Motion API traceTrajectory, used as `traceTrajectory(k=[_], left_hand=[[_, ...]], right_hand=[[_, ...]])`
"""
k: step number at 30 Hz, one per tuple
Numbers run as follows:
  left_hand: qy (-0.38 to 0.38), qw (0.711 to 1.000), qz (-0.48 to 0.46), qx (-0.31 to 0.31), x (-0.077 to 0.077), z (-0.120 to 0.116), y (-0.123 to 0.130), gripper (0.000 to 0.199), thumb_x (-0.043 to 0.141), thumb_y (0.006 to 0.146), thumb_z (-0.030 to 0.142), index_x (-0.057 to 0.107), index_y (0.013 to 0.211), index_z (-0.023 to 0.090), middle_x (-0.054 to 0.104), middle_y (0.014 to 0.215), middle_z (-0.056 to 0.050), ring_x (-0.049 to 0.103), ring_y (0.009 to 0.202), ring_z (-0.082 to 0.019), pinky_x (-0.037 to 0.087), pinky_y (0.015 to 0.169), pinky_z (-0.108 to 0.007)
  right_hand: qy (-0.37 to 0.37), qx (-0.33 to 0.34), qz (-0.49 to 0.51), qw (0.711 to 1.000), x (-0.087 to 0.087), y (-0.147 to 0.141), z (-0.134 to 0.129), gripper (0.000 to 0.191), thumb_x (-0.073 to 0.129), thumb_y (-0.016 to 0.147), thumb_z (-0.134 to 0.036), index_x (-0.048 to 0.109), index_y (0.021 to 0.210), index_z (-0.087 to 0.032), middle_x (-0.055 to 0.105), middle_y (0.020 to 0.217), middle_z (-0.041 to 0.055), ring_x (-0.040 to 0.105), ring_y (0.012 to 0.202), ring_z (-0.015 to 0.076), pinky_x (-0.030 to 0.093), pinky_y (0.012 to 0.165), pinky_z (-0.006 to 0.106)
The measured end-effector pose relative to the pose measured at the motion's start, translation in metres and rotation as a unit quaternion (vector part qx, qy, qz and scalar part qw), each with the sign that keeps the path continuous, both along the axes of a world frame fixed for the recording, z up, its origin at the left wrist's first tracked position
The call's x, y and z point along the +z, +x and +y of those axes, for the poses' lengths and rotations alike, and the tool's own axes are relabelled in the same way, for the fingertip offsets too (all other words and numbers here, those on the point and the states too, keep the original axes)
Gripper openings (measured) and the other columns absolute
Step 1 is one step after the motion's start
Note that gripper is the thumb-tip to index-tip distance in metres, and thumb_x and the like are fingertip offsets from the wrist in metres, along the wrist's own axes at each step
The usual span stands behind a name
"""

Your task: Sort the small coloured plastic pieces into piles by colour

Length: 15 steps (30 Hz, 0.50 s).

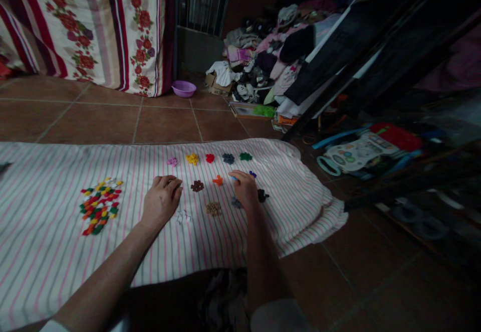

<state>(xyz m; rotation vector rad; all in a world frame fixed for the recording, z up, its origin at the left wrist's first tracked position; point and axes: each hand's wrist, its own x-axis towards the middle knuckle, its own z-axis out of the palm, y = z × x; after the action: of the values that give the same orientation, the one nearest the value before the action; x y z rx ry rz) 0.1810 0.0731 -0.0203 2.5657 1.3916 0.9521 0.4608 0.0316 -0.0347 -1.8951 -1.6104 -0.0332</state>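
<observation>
Small coloured pieces, too small to name more exactly, lie in piles on a striped cloth [143, 267]. My left hand [161, 201] rests on the cloth beside the brown pile [197, 186], fingers loosely bent and a little apart, holding nothing visible. With finger and thumb together, my right hand [245, 189] pinches at a light blue piece [233, 178], right of the orange pile [217, 180]. Partly behind the right wrist are a blue-grey pile [236, 202] and a black pile [262, 195]. White pieces [183, 216] and a tan pile [213, 208] lie nearer me.
A larger mixed group of pieces [100, 206] spreads at left. Pink [172, 161], yellow [192, 159], red [209, 158], dark grey [228, 158] and green [246, 156] piles form the far row. Beyond are a purple basin [184, 89] and heaped clothes [270, 56].
</observation>
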Motion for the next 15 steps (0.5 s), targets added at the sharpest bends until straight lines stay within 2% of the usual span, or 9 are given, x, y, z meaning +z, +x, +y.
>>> traceTrajectory(k=[15], left_hand=[[-0.002, 1.0, -0.004, 0.008, 0.0, -0.0004, -0.0005, 0.027, 0.05, 0.091, 0.033, 0.07, 0.1, 0.019, 0.07, 0.104, -0.008, 0.057, 0.098, -0.025, 0.053, 0.084, -0.039]], right_hand=[[-0.01, -0.013, -0.006, 1.0, 0.0027, -0.0007, -0.0018, 0.04, 0.046, 0.071, -0.002, 0.073, 0.096, -0.018, 0.073, 0.105, 0.0084, 0.064, 0.103, 0.0218, 0.043, 0.099, 0.04]])
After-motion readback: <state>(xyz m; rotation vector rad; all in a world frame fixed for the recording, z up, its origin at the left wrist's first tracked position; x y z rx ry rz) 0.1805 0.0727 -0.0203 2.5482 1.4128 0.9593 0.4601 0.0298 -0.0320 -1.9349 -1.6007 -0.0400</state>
